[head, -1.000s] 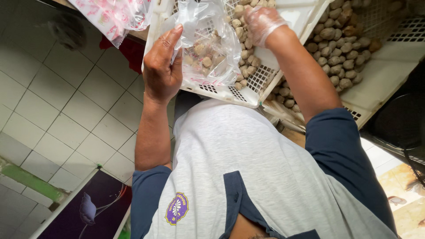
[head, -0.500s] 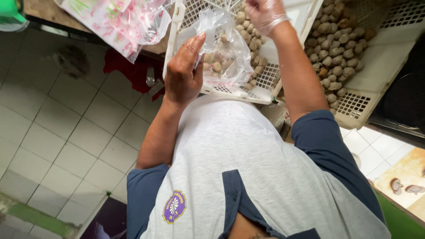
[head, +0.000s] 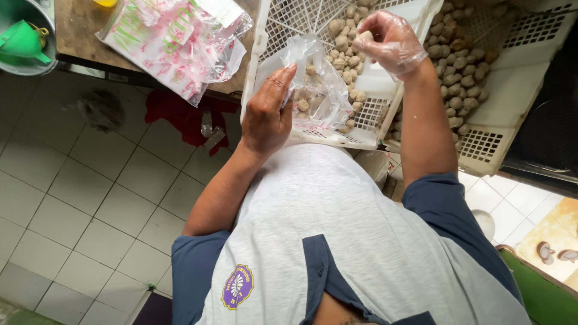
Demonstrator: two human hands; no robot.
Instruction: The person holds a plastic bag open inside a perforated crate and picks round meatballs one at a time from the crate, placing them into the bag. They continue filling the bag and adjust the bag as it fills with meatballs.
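My left hand (head: 269, 114) grips the edge of a clear plastic bag (head: 322, 90) that holds several pale brown round balls. The bag rests against the near rim of a white slotted crate (head: 373, 117). My right hand (head: 388, 42), in a thin clear glove, is curled around a few of the balls just above the loose balls (head: 344, 36) lying in that crate, to the right of the bag's mouth.
A second white crate (head: 506, 90) full of the same balls sits to the right. A stack of printed clear bags (head: 180, 42) lies on a brown table at upper left, beside a green funnel (head: 24, 42). White floor tiles, a red cloth (head: 180, 117).
The view has tilted down, so crates and hands sit lower in frame. My gloved right hand has come back from the far crate edge toward the bag, now curled around balls.
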